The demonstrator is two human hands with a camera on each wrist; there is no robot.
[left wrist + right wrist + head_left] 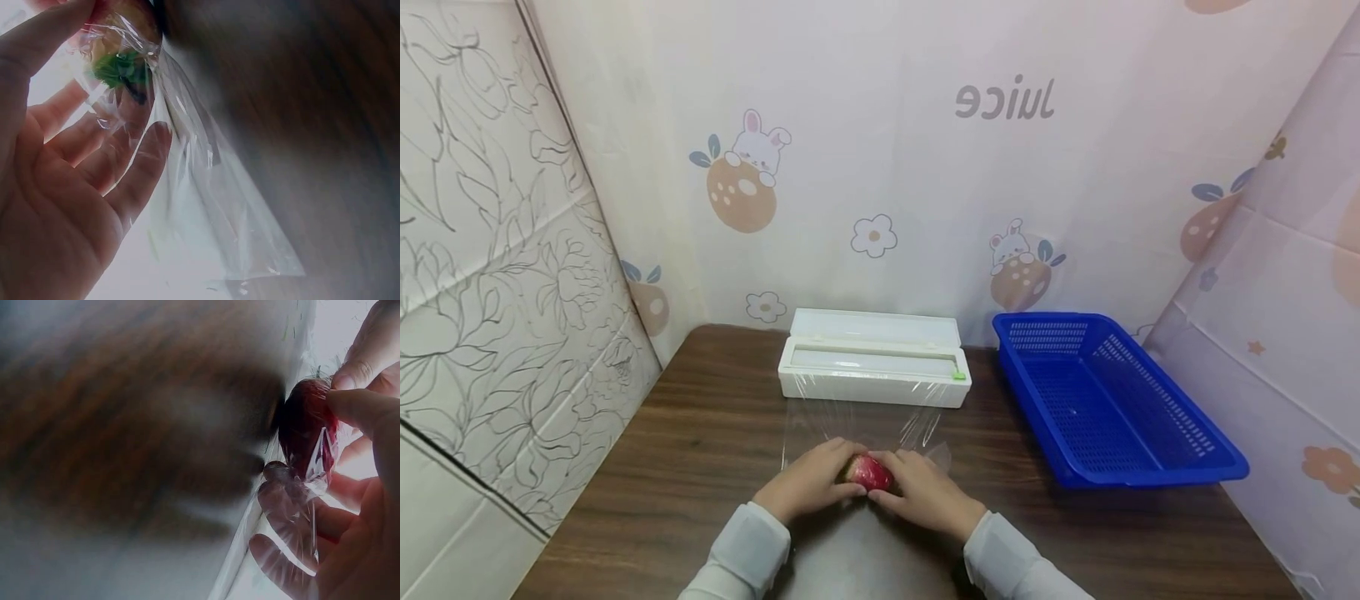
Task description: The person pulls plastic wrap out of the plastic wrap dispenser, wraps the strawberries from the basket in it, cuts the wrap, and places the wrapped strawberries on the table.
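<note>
A red fruit [869,472] is held low over the table between both hands, with clear film around it. Thumb and fingers of my left hand [814,483] grip one side; my right hand [928,493] grips the other. Green leaves and a dark stem [125,69] show through the film in the left wrist view. There, loose film [206,206] hangs in folds past the fingers. In the right wrist view, the fruit's red tapered side [305,422] is tightly covered. Film runs from the hands back to a white wrap dispenser [872,389], whose lid is up.
At the right stands a blue perforated basket [1045,425]. The brown wooden table [700,450] meets patterned wall sheets at the back and sides. A green slider [958,376] sits at the dispenser's right end. A pale grey surface [865,558] lies nearest the body.
</note>
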